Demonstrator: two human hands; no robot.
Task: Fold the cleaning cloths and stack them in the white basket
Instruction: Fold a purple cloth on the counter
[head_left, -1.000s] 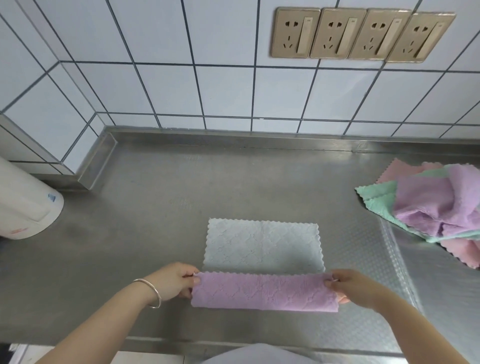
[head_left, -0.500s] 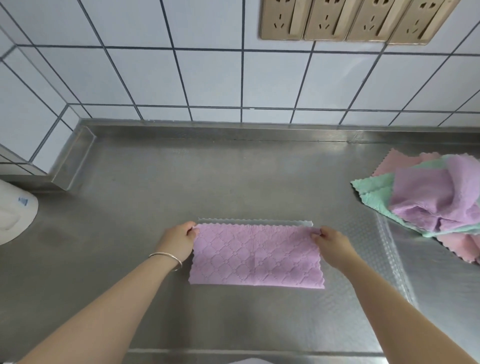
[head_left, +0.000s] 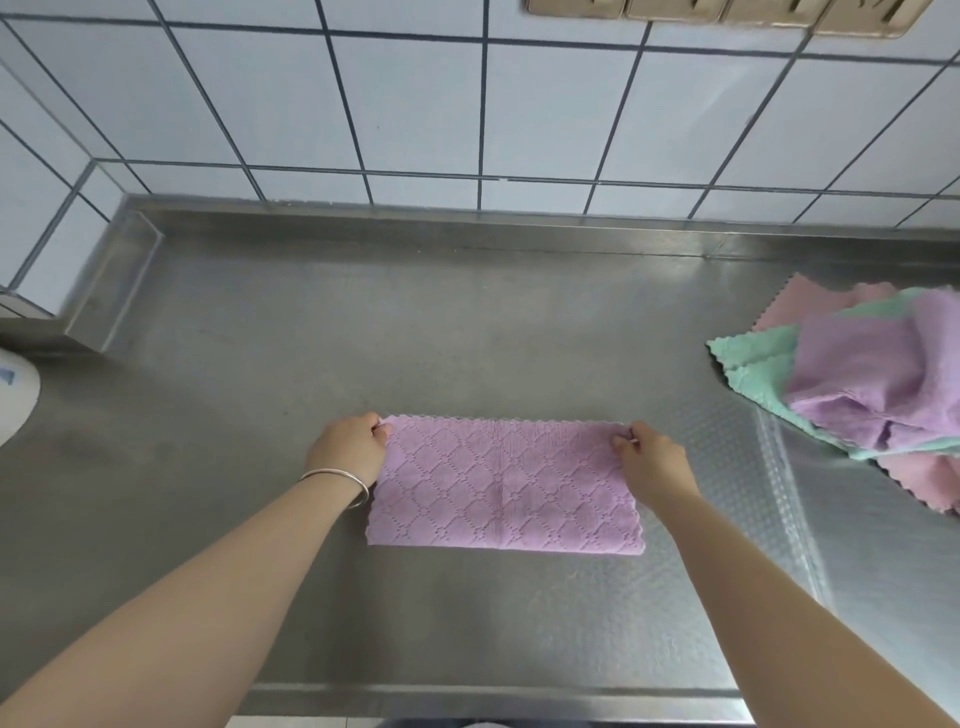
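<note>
Left hand (head_left: 349, 451): pinching the far left corner of the purple cloth (head_left: 504, 488) between thumb and fingertips; thin metal bangle (head_left: 338, 482) on the wrist. Right hand (head_left: 652, 460): pinching the far right corner of the same cloth in the same manner. Both forearms extended from the near edge, well apart, one at each end of the cloth.

Purple cloth: folded, lying flat as a wide rectangle at the centre of the steel counter (head_left: 260, 395); far edge held at both corners, near edge resting free on the metal. Diamond pattern on the upper face, scalloped trim along the edges. Nothing on top of it; anything beneath it hidden.

Around the cloth: bare counter on the left, behind and in front. To the right, a textured strip of the counter, then a loose pile of cloths (head_left: 862, 384), well apart from the right hand and partly cut by the frame edge. Visible in the pile: purple on top, crumpled; green below; pink at the bottom, showing at the far and near sides. Exact count of cloths in the pile not determinable.

Far left edge: part of one white rounded object (head_left: 15, 395), mostly out of frame, identity not determinable. Behind the counter: raised steel lip, then white tiled wall (head_left: 415, 104). Top edge: lower rims of a row of beige wall sockets (head_left: 717, 13), cropped.

Count: two hands, one bangle, one folded purple cloth, one pile.
</note>
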